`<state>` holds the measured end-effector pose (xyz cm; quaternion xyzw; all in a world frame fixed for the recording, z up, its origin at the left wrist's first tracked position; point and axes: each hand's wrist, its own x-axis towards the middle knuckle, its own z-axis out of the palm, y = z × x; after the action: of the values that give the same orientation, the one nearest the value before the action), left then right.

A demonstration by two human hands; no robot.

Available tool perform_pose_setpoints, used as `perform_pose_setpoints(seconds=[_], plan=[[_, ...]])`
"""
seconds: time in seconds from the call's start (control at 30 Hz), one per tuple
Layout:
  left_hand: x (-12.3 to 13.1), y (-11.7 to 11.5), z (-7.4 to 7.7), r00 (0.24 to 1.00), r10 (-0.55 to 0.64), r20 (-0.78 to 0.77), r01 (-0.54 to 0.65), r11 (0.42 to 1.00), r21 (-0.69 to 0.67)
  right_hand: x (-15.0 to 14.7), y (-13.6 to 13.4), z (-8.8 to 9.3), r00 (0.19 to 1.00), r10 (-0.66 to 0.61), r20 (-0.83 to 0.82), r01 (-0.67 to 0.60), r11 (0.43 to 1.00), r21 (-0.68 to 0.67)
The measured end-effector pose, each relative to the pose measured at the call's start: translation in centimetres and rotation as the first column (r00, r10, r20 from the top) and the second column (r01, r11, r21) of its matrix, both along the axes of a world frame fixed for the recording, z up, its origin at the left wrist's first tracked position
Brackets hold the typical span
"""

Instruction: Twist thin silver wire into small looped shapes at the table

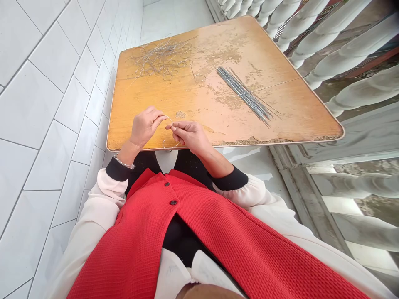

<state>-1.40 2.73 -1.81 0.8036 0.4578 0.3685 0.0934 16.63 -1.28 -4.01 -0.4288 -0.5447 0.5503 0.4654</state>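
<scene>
My left hand (145, 126) and my right hand (190, 137) are raised just above the near edge of a worn wooden tabletop (199, 104). Between their fingertips they hold a thin wire loop (171, 121), which curves down past the table edge. A tangled heap of similar wire loops (162, 58) lies at the far left of the table. A bundle of straight thin metal rods (245, 93) rests to the right, out of reach of my fingers. A small single wire ring (200, 77) lies between the two.
A white tiled wall (52, 112) runs along the left side of the table. A pale stone balustrade (330, 45) stands along the right side. A metal bangle (124, 162) circles my left wrist. The tabletop's finish is peeling along its near right edge.
</scene>
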Motion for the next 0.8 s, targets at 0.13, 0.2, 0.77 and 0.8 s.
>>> perform_pose_setpoints(seconds=[0.13,0.2,0.77,0.8], plan=[[0.6,0.0,-0.6,0.999,0.036,0.026,-0.037,0.998,0.043,-0.2,0.0,-0.3,1.0,0.028,-0.009,-0.028,1.0,0.002],[0.7,0.1,-0.6,0.999,0.047,0.017,-0.048,0.996,0.072,-0.4,0.0,-0.4,0.999,0.015,-0.046,-0.014,1.0,0.018],[0.1,-0.6,0.9,0.922,0.121,0.368,-0.008,0.956,-0.293,0.3,0.5,-0.2,0.984,-0.019,-0.178,0.025,0.999,0.036],[0.2,-0.9,1.0,0.914,0.133,0.383,0.023,0.926,-0.376,0.2,0.6,-0.2,0.982,-0.016,-0.191,0.024,0.999,0.042]])
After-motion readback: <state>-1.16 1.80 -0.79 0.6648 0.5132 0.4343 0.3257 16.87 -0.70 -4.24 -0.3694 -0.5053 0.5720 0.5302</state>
